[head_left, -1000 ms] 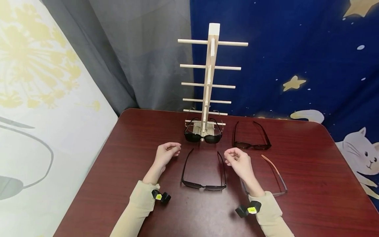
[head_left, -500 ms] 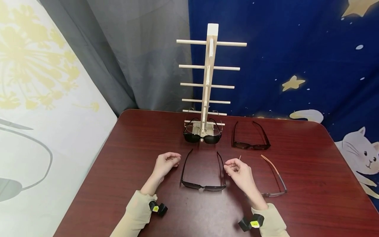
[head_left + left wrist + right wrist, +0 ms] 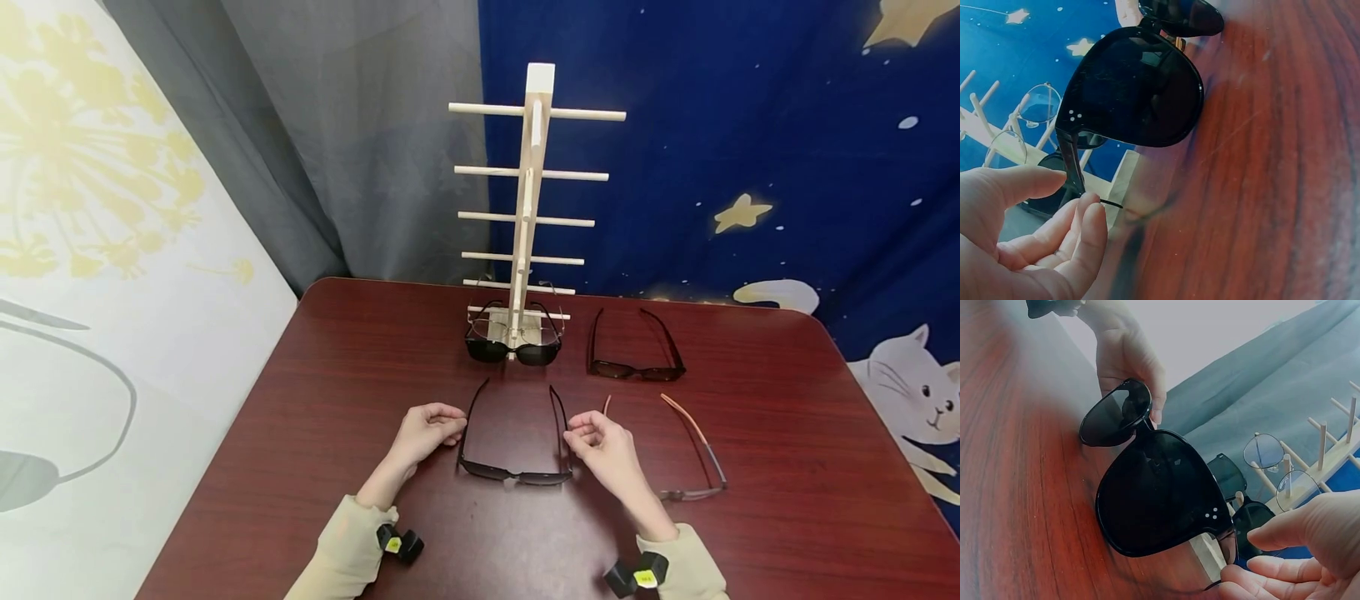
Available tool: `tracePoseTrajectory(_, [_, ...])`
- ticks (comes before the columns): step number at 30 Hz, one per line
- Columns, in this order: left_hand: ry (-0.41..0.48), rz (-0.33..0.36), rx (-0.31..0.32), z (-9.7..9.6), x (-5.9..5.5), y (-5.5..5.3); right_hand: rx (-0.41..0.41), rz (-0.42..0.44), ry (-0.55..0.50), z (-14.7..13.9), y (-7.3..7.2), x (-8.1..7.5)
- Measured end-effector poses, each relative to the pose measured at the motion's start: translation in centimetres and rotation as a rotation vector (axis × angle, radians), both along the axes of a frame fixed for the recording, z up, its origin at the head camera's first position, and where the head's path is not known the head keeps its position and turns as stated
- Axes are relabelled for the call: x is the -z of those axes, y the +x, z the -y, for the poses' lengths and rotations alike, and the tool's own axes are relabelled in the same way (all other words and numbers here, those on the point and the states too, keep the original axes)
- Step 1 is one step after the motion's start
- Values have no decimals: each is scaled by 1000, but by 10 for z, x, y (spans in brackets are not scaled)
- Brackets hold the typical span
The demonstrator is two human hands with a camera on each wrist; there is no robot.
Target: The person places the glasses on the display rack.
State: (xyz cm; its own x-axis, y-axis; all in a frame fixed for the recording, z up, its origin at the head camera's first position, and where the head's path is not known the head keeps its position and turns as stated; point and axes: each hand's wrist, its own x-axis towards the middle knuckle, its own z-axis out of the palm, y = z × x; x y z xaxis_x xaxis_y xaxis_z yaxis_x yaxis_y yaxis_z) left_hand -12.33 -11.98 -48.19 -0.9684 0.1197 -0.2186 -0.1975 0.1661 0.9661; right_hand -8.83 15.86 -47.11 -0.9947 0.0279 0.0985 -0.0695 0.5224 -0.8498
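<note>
Black sunglasses [image 3: 483, 472] lie between my hands, lenses towards me and temples pointing to the back. My left hand [image 3: 426, 435] is at the left temple, fingertips right at its outer side. At the right temple, my right hand [image 3: 606, 447] has thumb and fingertips close to the arm. Both wrist views show a gap between thumb and fingers, with the temple running through or just behind it. Three pale dots mark the corner of the dark lens [image 3: 1135, 87] in the left wrist view; the right wrist view shows the other lens [image 3: 1157, 494].
A wooden glasses rack [image 3: 528, 200] with crossbars stands at the back, holding dark sunglasses [image 3: 537, 354] and wire-rimmed glasses [image 3: 1263, 450] low down. Brown-black sunglasses [image 3: 637, 371] lie right of it. Glasses with orange-tipped temples [image 3: 686, 417] lie partly behind my right arm.
Both hands have come down towards me, from beyond the temple tips to the sides of the sunglasses. My left hand has also moved right, up to the temple. The sunglasses have stayed put.
</note>
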Motion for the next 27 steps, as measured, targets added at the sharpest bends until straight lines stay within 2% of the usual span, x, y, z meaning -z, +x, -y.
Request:
tracePoseTrajectory(10, [31,34,58,0,0,7,-19,66,-52,2,4,3])
tracePoseTrajectory(20, [107,110,60,-1,0,6,-20,142,-203,4,3,4])
tracePoseTrajectory(27, [153,138,73,0,1,5,2,185,-283,4,5,3])
